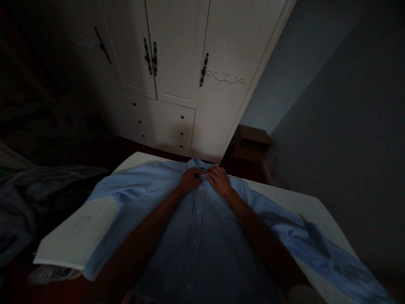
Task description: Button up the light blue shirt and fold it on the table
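Observation:
A light blue button-up shirt (177,236) lies front side up, its sleeves spread to both sides and its collar at the far edge of a white table (79,228). My left hand (190,179) and my right hand (219,178) meet just below the collar, at the top of the button placket. Fingers of both hands are bent and pinch the shirt's cloth there. Whether a button sits between them is too dark and small to make out. Lower down the placket, several white buttons show in a line.
Behind the table stands a white wardrobe (171,55) with dark handles and drawers. A small brown wooden cabinet (253,141) is by the wall at right. Dark grey cloth (22,211) is heaped at left. Below the table's left corner lies a pale object (52,273), possibly a shoe.

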Demonstrator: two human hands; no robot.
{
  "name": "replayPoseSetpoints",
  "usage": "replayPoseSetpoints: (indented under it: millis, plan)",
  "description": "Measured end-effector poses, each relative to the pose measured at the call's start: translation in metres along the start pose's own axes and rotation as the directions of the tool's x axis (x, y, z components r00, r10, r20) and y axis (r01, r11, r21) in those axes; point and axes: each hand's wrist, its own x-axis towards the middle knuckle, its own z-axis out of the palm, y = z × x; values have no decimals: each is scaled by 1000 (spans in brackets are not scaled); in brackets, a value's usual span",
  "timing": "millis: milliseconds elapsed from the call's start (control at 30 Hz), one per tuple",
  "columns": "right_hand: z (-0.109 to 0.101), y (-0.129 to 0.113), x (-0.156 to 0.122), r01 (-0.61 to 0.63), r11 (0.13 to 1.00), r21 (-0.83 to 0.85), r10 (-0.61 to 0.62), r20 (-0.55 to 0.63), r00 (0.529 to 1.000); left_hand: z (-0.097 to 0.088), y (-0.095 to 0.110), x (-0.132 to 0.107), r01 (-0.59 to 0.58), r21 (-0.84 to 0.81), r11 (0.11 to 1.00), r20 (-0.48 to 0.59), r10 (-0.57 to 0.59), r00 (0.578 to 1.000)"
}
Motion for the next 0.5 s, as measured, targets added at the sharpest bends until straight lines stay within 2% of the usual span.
replayPoseSetpoints:
  millis: [233,500]
  plan:
    - [8,12,1,-15,989,144,10,38,999,0,9,-3,-34,124,992,5,34,999]
    - [6,10,1,-21,990,136,14,56,998,1,10,-2,-18,120,993,2,18,1000]
